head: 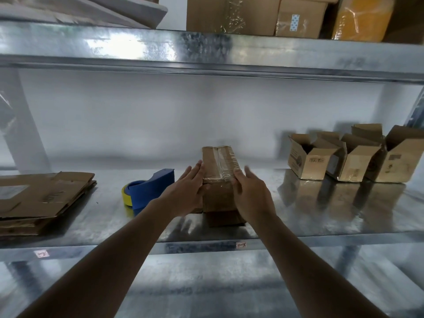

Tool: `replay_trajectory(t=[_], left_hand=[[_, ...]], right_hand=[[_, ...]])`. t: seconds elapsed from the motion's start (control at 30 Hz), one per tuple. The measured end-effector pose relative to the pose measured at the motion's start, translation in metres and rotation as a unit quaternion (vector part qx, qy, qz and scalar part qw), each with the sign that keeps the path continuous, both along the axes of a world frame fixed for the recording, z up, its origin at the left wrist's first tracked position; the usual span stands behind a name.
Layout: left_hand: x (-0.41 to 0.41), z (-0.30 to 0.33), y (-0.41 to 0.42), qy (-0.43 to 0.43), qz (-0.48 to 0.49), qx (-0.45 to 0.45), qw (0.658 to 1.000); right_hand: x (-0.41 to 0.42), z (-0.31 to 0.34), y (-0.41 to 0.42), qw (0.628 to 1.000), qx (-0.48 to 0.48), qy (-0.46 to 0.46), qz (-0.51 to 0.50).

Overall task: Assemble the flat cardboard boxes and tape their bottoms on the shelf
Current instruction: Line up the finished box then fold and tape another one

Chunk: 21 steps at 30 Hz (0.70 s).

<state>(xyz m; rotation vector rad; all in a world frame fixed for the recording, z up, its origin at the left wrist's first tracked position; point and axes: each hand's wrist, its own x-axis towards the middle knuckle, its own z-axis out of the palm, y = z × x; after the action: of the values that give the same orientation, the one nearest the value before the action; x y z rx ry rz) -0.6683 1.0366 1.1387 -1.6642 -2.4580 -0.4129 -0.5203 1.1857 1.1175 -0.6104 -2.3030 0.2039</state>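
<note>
Cardboard box (219, 177) flanked by flat left hand (188, 191), right hand (251, 193)

Head camera looks forward and down, close over the shelf (321, 216).

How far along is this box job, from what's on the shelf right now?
Done: three assembled boxes stand at the right of the shelf. In hand: the left hand and right hand press on the sides of an upturned box, clear tape already across its bottom; the tape dispenser lies beside it. Left: a stack of flat boxes at the left.
</note>
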Motion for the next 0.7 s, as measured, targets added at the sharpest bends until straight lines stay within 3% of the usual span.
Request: replay_trajectory(t=[0.13,0.23,0.47,0.7], left_hand=[[-0.003,-0.003,-0.004,-0.082,-0.051,-0.010,0.995],[-0.005,-0.001,-0.009,-0.059,-0.101,-0.012,0.993],[-0.001,-0.002,-0.008,-0.049,-0.092,-0.020,0.994],[-0.006,-0.005,-0.005,-0.060,-0.049,-0.003,0.997]], right_hand=[[-0.008,0.005,-0.016,0.997,0.063,-0.006,0.054],[-0.009,0.009,-0.025,0.998,0.044,-0.018,0.039],[-0.015,0.014,-0.033,0.999,-0.020,0.037,-0.020],[-0.013,0.015,-0.040,0.998,0.015,-0.030,-0.051]])
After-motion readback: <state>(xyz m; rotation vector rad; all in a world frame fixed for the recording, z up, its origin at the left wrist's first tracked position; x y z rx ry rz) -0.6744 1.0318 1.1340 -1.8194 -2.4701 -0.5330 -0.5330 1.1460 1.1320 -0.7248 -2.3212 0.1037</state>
